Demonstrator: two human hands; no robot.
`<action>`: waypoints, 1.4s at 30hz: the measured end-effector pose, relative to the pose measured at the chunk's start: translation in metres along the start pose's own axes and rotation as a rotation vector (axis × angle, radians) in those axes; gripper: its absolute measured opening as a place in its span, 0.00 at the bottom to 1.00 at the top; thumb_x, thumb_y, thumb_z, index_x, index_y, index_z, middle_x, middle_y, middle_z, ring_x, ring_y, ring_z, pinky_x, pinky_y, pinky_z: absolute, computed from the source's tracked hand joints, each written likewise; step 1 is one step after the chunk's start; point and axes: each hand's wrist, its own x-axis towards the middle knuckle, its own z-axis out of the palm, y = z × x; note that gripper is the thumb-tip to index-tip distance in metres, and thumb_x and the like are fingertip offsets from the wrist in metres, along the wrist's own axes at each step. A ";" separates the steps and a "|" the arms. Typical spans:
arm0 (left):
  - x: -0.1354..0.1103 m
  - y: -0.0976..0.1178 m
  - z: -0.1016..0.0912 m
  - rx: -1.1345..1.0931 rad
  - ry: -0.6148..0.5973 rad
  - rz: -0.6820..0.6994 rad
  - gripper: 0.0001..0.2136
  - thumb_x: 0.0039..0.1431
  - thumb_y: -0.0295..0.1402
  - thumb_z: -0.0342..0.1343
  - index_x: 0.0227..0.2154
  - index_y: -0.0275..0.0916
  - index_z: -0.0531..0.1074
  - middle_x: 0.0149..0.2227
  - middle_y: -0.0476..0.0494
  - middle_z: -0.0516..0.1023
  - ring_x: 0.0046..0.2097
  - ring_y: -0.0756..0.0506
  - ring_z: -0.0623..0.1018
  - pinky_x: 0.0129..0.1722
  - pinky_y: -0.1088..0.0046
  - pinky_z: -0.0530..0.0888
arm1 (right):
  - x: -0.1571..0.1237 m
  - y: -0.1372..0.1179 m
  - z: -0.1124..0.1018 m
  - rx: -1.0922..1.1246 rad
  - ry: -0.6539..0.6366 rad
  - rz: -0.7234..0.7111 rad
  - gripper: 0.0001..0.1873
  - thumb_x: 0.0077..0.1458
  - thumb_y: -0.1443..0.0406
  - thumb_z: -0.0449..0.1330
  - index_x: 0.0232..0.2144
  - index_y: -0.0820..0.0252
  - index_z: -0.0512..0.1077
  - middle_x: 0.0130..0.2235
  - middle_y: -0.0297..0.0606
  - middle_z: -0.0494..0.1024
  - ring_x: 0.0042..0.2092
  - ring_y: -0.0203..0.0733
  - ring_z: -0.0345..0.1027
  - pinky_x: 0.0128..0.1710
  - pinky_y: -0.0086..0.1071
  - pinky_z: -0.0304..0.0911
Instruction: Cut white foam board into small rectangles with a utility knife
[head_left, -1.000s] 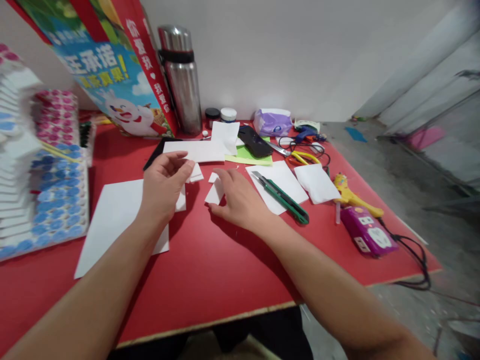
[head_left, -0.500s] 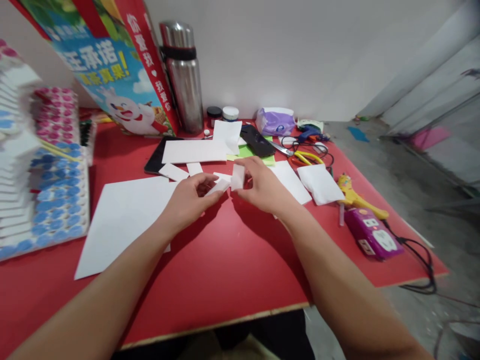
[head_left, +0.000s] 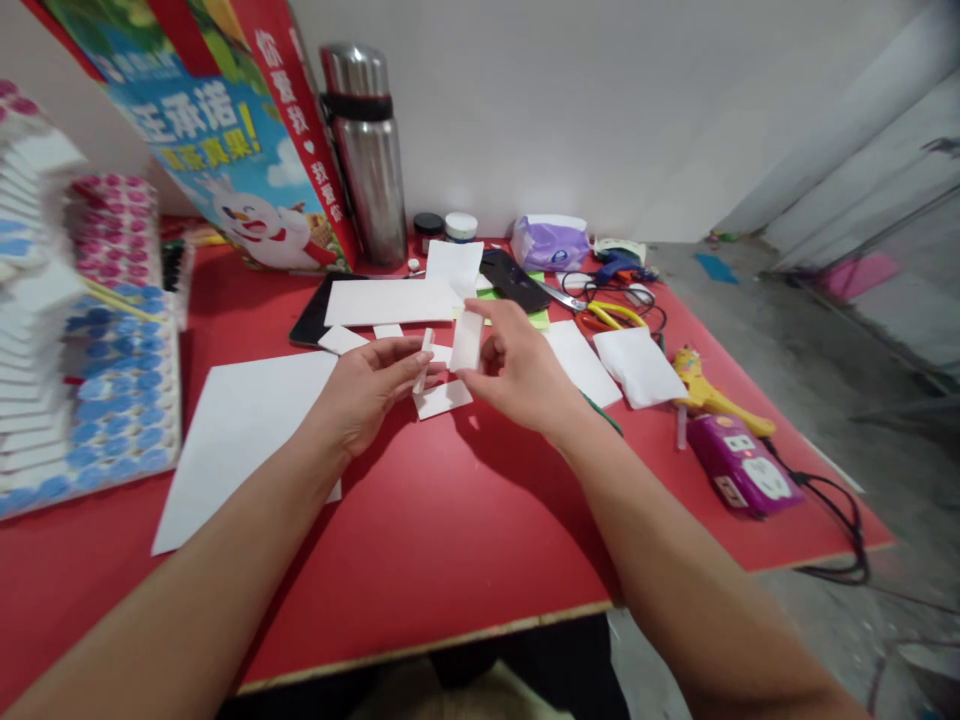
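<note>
Between thumb and fingers, my left hand [head_left: 375,385] grips a narrow white strip [head_left: 425,360], tilted edge-on to me. My right hand [head_left: 517,365] pinches a small white rectangular card [head_left: 468,340] upright by its upper and lower ends. The two held pieces are close together but apart. Just below them, another white card piece [head_left: 444,400] lies on the red table [head_left: 450,540]. More small white pieces [head_left: 343,340] lie behind my left hand. A large white sheet [head_left: 244,430] is partly covered by my left forearm.
A long white board [head_left: 388,303] rests over a dark tablet [head_left: 307,325]. Behind stand a steel flask [head_left: 370,170] and a printed box [head_left: 225,150]. On the right are scissors [head_left: 611,317], a yellow glue gun [head_left: 709,393] and a purple power strip [head_left: 746,465].
My right hand has raised its card more upright. The strip in my left hand has turned from nearly flat to steep. A card piece now shows on the table below them.
</note>
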 end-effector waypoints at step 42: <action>-0.001 -0.007 -0.005 0.119 -0.204 0.292 0.34 0.54 0.32 0.70 0.62 0.45 0.64 0.46 0.46 0.77 0.42 0.48 0.81 0.42 0.71 0.79 | -0.005 -0.011 0.011 0.091 -0.189 -0.166 0.39 0.57 0.66 0.67 0.67 0.54 0.58 0.67 0.50 0.64 0.63 0.54 0.65 0.52 0.45 0.71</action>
